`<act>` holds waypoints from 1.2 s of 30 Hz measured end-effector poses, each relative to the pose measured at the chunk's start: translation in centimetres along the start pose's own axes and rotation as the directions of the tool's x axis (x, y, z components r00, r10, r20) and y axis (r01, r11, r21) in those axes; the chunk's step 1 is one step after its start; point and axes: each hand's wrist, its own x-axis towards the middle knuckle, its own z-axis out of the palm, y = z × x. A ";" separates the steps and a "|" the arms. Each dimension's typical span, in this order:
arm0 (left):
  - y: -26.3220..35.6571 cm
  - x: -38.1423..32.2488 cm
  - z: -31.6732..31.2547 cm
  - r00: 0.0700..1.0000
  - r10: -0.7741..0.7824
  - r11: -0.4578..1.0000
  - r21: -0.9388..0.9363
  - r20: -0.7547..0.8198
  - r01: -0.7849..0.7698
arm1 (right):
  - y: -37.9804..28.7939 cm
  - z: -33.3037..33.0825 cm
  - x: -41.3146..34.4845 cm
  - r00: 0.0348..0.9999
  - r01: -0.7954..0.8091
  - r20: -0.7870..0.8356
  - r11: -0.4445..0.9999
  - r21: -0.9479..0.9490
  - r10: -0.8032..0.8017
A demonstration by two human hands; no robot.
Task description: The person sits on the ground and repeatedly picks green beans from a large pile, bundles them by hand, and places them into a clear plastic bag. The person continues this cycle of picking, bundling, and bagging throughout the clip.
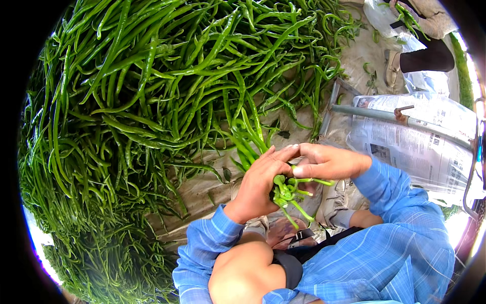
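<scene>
A bunch of long green chili peppers [246,146] sits in my left hand [259,184], its stems [285,192] sticking out toward my body. The fingers of that hand wrap over the top of the bunch. My right hand [328,161] meets it from the right, fingertips touching the left fingers and thumb beside the stems. Whether the right hand also grips some peppers is hidden. Beyond the bunch spreads a large heap of green chili peppers [163,79].
A pale ground sheet [197,186] lies under the heap. To the right, a metal frame [417,123] holds a clear plastic bag lined with newspaper [402,148]. At the upper right, another person's hand [408,11] holds peppers near a plastic bag [379,19]; their shoe [392,68] rests on the sheet.
</scene>
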 end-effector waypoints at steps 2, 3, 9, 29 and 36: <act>-0.6 -1.7 0.0 0.972 -0.165 0.959 -0.259 -0.169 0.118 | -0.2 0.3 0.3 1.000 -0.018 -0.003 0.999 0.040 0.018; -0.9 -2.7 -0.3 0.934 -0.265 0.908 -0.388 -0.238 0.159 | -0.2 -0.4 0.6 0.993 -0.105 0.057 0.989 0.105 0.100; -0.4 -3.3 -2.2 0.816 -0.467 0.745 -0.649 -0.341 0.155 | 7.4 -4.6 12.2 0.683 0.219 -0.256 0.527 -0.821 -0.684; 2.6 -8.1 -11.0 0.803 -0.373 0.771 -0.637 -0.464 -0.010 | 34.0 0.9 2.3 -0.047 0.335 -0.856 0.815 0.472 0.515; 3.2 -11.4 -11.5 0.765 -0.377 0.861 -0.502 -0.523 0.081 | 15.2 4.9 0.7 0.182 0.024 -0.782 0.798 -0.603 -0.596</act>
